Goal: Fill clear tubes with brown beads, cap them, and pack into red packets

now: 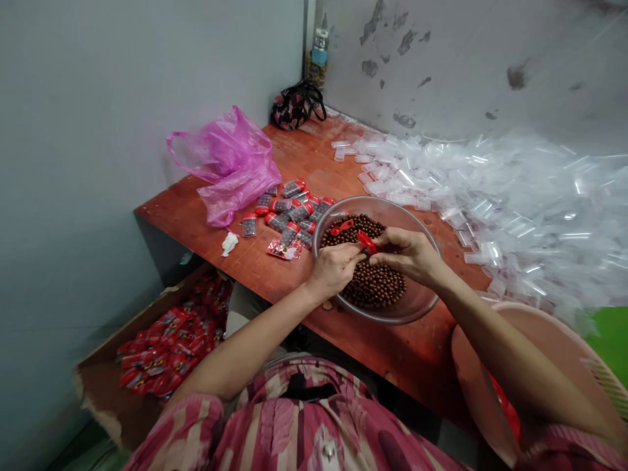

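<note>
Above a clear bowl point(321, 219) of brown beads point(375, 288), both hands meet at a small red plastic cap point(366, 242). My left hand point(336, 269) is closed, its fingers pinching the cap's near left side. From the right, my right hand point(409, 254) grips the same piece between thumb and fingers. Whether a small container sits under the cap is hidden by the fingers. A second red cap point(342, 227) lies open on the beads. Left of the bowl are several bead-filled clear containers with red caps point(300, 212), piled by a red printed card point(279, 250).
Many empty clear containers point(490, 190) heap over the table's right side. A pink plastic bag point(235, 163) and white scrap point(229, 243) lie left. A cardboard box point(105, 366) of red packets point(171, 340) stands below. A pink basket point(534, 320) is at the right.
</note>
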A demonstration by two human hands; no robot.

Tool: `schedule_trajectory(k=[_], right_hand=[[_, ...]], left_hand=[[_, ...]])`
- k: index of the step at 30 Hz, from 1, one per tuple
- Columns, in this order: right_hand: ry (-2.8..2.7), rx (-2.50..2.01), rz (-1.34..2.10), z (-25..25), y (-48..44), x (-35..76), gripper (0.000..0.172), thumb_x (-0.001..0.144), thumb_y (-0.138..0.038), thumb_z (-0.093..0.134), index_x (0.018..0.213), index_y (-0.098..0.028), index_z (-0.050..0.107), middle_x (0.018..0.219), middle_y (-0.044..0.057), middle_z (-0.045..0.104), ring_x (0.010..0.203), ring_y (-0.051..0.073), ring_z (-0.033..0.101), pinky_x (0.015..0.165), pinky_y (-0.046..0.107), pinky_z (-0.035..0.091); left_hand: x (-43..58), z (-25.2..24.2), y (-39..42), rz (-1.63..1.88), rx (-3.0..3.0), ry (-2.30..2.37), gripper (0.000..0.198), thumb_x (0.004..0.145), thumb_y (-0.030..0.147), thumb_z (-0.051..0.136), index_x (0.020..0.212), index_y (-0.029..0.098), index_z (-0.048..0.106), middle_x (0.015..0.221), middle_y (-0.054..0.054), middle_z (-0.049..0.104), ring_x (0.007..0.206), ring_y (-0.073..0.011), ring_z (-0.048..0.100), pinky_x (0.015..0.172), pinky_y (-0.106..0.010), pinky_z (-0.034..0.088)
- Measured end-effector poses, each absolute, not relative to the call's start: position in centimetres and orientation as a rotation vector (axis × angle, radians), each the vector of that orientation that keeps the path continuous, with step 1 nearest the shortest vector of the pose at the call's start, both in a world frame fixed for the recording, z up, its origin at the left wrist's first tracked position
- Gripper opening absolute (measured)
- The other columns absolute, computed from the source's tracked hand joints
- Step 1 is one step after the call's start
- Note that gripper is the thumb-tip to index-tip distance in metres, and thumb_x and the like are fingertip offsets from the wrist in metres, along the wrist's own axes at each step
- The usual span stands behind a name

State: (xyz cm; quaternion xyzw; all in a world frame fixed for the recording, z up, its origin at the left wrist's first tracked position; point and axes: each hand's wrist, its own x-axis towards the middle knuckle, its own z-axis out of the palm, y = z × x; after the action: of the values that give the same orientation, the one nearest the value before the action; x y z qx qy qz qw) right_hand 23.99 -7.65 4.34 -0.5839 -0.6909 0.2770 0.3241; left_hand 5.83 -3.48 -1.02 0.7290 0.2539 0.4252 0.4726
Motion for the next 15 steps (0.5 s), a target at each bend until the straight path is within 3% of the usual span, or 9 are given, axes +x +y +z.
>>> schedule_trajectory(k=[2,4,6,8,11,15], right_hand=[[-1.9,-1.49,0.766,4.6,-7.2,24.6,0.04,0.069,-0.053,0.071,0.085,-0.017,0.065,0.079,0.004,0.064,0.074,0.018,0.059,0.068,0.03,0.05],[-2.075,-1.465,0.64,5.4,-6.9,25.1,0.051,0.071,-0.053,0.069,0.108,-0.018,0.062,0.103,0.009,0.065,0.095,0.024,0.061,0.081,0.036,0.05],[-2.311,-1.459,0.365,6.7,-6.8,25.2,0.068,0.073,-0.049,0.069,0.131,-0.022,0.049,0.132,0.012,0.053,0.121,0.029,0.049,0.095,0.044,0.044],[-2.542,-1.446,0.111,7.9,-6.9,24.9,0.074,0.076,-0.043,0.068,0.141,-0.027,0.037,0.145,0.009,0.04,0.135,0.03,0.033,0.105,0.049,0.035],[-2.788,-1.372,-0.129,9.2,-7.2,24.2,0.066,0.082,-0.035,0.063,0.141,-0.032,0.035,0.145,0.004,0.043,0.136,0.03,0.031,0.109,0.051,0.028],[-2.658,-1.469,-0.481,9.1,-7.7,23.9,0.06,0.083,-0.039,0.061,0.137,-0.022,0.041,0.133,0.012,0.053,0.125,0.033,0.043,0.102,0.049,0.034]], left_hand=[[5.9,-0.9,-3.2,1.028,1.759,0.613,0.018,0.083,0.023,0.057,0.086,0.024,0.074,0.089,-0.005,0.073,0.086,-0.0208,0.065,0.083,-0.029,0.046],[6.1,-0.8,-3.0,0.999,1.731,0.59,0.018,0.082,0.024,0.058,0.09,0.024,0.074,0.094,-0.004,0.073,0.088,-0.0211,0.066,0.083,-0.029,0.047],[6.2,-0.7,-2.8,0.945,1.735,0.556,0.019,0.082,0.024,0.059,0.094,0.023,0.074,0.097,-0.003,0.073,0.088,-0.021,0.067,0.084,-0.029,0.048],[6.2,-0.7,-2.7,0.902,1.748,0.524,0.02,0.082,0.024,0.058,0.094,0.023,0.074,0.097,-0.002,0.074,0.087,-0.0207,0.067,0.084,-0.03,0.049],[6.2,-0.8,-2.5,0.911,1.699,0.542,0.019,0.082,0.025,0.058,0.092,0.022,0.074,0.095,-0.002,0.074,0.09,-0.0212,0.067,0.085,-0.031,0.049],[6.3,-1.2,-2.2,0.976,1.522,0.618,0.022,0.079,0.027,0.061,0.096,0.019,0.073,0.099,-0.004,0.073,0.092,-0.021,0.066,0.086,-0.03,0.048]])
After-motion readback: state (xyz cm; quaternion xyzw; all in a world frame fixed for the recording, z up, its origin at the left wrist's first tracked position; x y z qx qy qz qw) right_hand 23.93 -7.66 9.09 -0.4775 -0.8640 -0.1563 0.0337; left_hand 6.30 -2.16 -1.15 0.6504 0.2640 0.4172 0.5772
